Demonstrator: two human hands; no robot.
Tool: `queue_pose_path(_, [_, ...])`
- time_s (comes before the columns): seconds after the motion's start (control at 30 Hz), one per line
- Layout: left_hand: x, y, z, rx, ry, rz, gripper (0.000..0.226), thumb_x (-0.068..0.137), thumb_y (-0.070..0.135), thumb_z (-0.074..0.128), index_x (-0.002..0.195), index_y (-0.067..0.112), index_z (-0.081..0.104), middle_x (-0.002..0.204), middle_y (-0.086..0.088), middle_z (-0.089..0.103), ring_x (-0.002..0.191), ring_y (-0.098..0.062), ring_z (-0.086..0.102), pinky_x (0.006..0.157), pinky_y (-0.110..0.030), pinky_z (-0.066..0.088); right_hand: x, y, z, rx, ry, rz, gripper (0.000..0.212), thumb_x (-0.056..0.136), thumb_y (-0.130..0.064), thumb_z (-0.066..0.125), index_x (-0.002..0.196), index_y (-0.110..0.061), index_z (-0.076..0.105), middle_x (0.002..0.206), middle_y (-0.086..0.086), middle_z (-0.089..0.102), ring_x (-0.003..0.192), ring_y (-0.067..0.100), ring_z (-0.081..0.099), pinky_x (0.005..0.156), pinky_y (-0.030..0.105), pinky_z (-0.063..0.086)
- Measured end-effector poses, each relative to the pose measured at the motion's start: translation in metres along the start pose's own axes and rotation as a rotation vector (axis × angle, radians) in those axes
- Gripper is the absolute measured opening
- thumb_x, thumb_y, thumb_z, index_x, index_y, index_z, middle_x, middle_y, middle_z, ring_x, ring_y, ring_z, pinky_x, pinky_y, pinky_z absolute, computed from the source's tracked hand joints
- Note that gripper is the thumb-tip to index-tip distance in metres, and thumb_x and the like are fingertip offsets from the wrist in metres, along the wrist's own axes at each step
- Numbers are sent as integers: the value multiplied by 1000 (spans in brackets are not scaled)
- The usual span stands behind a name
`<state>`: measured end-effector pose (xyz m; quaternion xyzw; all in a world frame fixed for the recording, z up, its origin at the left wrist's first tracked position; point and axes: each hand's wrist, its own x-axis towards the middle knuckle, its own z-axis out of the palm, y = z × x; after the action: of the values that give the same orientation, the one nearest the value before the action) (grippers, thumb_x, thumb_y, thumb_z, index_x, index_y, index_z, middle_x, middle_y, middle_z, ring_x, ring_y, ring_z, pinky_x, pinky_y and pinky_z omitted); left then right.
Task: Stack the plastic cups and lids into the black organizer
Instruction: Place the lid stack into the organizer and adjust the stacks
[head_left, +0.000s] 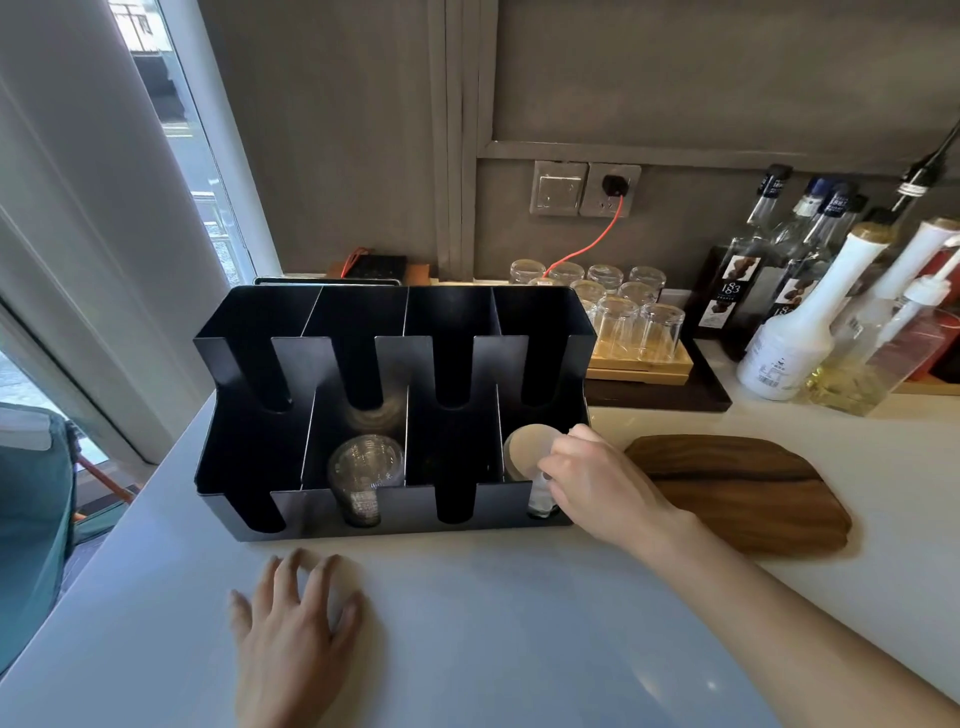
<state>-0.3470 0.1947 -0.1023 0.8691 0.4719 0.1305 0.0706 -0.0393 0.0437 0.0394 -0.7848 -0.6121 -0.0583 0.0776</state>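
Note:
A black organizer (244, 457) with several slotted compartments stands on the white counter. A stack of clear plastic cups (363, 475) lies on its side in the second compartment from the left. My right hand (592, 480) reaches into the rightmost compartment and grips a stack of frosted cups or lids (524, 449), its round pale end facing up and left. My left hand (296, 629) rests flat on the counter in front of the organizer, fingers spread, holding nothing. The first and third compartments look empty.
A wooden board (753, 493) lies right of the organizer. Behind it a tray of upturned glasses (634, 322) and several syrup bottles (795, 322) stand against the wall. A wall socket with a red cable (613, 189) is above. The counter's left edge drops off near a window.

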Motion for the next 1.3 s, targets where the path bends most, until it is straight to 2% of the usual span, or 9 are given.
queue_pose_path(0.03, [0, 0, 0, -1, -3, -2, 59, 82, 59, 41, 121, 24, 67, 132, -18, 60, 134, -41, 46, 106, -69, 29, 0, -1, -2, 8, 17, -22, 7, 85, -11, 67, 79, -11, 69, 80, 5, 61, 78, 25, 56, 64, 31, 42])
queue_pose_path(0.1, [0, 1, 0, -2, -7, -5, 59, 81, 59, 41, 121, 24, 67, 132, -18, 59, 134, -41, 46, 107, -69, 29, 0, -4, -5, -13, 50, -73, 21, 73, -6, 79, 60, -15, 64, 63, -1, 54, 62, 19, 52, 56, 24, 32])
queue_pose_path(0.13, [0, 1, 0, -2, -6, -5, 59, 81, 59, 41, 121, 24, 67, 132, -18, 60, 134, -42, 47, 107, -69, 29, -1, -3, -4, -18, 49, -67, 25, 72, -5, 80, 58, -16, 62, 60, -3, 52, 60, 18, 50, 54, 24, 31])
queue_pose_path(0.3, [1, 1, 0, 0, -5, -7, 59, 81, 59, 41, 120, 25, 67, 131, -17, 60, 134, -40, 48, 107, -68, 29, -1, 0, 1, -17, 75, -47, 18, 82, -7, 69, 66, -15, 66, 66, -1, 54, 70, 19, 48, 54, 31, 44])
queue_pose_path(0.73, [2, -1, 3, 0, -17, -15, 60, 80, 61, 41, 120, 26, 68, 132, -17, 60, 134, -39, 48, 107, -68, 28, -4, -1, 0, 21, 71, -35, 11, 86, -8, 64, 77, -14, 67, 78, 1, 57, 77, 19, 47, 61, 35, 50])
queue_pose_path(0.9, [3, 0, 2, -17, -18, -29, 59, 79, 60, 42, 120, 27, 68, 132, -15, 60, 134, -40, 49, 108, -67, 27, 3, -7, -3, 48, 95, -67, 14, 86, -5, 56, 94, -11, 66, 100, 0, 60, 91, 20, 48, 72, 32, 52])
queue_pose_path(1.1, [3, 0, 2, -27, -16, -22, 55, 77, 59, 44, 117, 29, 67, 130, -14, 61, 132, -39, 50, 106, -68, 28, 8, -8, -5, 48, 71, -74, 22, 80, 6, 50, 89, -9, 64, 93, 3, 62, 91, 23, 50, 70, 36, 53])
queue_pose_path(1.3, [2, 2, -3, -60, -40, -29, 53, 76, 57, 46, 118, 30, 63, 129, -16, 62, 131, -36, 47, 106, -68, 27, 11, -12, -3, 46, 3, -92, 14, 82, 0, 57, 89, -9, 64, 98, 3, 62, 96, 22, 51, 78, 35, 53])
